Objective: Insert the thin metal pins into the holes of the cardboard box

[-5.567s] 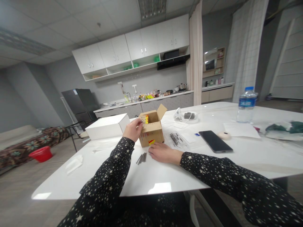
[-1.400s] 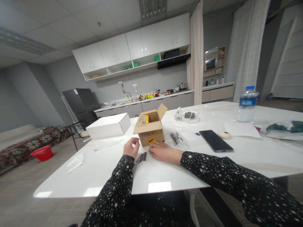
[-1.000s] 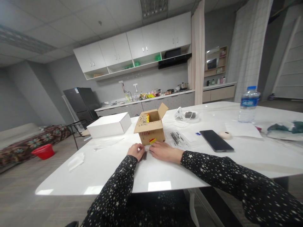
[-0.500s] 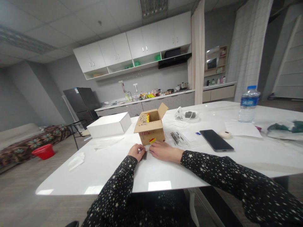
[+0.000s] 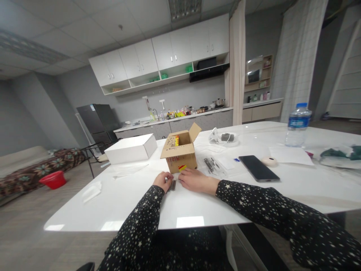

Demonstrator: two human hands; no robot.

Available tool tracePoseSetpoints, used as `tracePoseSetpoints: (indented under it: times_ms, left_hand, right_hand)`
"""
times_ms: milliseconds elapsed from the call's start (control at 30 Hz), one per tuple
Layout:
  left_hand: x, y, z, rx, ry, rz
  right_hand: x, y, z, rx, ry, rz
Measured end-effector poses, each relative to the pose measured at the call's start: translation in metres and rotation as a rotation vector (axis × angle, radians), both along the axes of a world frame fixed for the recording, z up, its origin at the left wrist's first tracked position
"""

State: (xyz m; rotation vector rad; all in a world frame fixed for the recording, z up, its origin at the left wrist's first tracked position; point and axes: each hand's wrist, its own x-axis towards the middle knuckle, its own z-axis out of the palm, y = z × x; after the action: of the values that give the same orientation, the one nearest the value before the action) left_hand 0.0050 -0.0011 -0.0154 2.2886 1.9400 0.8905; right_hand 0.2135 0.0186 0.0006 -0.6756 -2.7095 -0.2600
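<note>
My left hand (image 5: 163, 181) rests on the white table with curled fingers, right beside a small row of thin dark pieces (image 5: 173, 185), maybe metal. What its fingertips pinch, if anything, is hidden. Opposite it, my right hand (image 5: 195, 180) lies low with bent fingers pressed together, and its fingertips face the left hand. Just above those fingers shows a red-and-yellow patch (image 5: 182, 168); whether it is held or part of the box behind cannot be made out. Directly behind both hands stands an open cardboard box (image 5: 183, 162), flaps up, with yellow-and-red packaging (image 5: 177, 140) inside.
Clear bags of dark slender pieces (image 5: 213, 166) lie right of the box. Farther right are a phone (image 5: 258, 168), a round pale case (image 5: 269, 161), white paper (image 5: 290, 155) and a water bottle (image 5: 298, 126). Left stand a white box (image 5: 131, 148) and a crumpled tissue (image 5: 91, 192).
The dark pieces beside my left hand show slightly more now. Both hands stay nearly in place; the whole view has shifted a little.
</note>
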Motion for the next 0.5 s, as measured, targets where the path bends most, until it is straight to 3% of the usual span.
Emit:
tracePoseSetpoints:
  times_ms: [500]
  left_hand:
    - [0.0056, 0.0007, -0.0001, -0.068, -0.023, 0.065]
  right_hand:
    - [0.0050, -0.0015, 0.0025, -0.016, 0.022, -0.006]
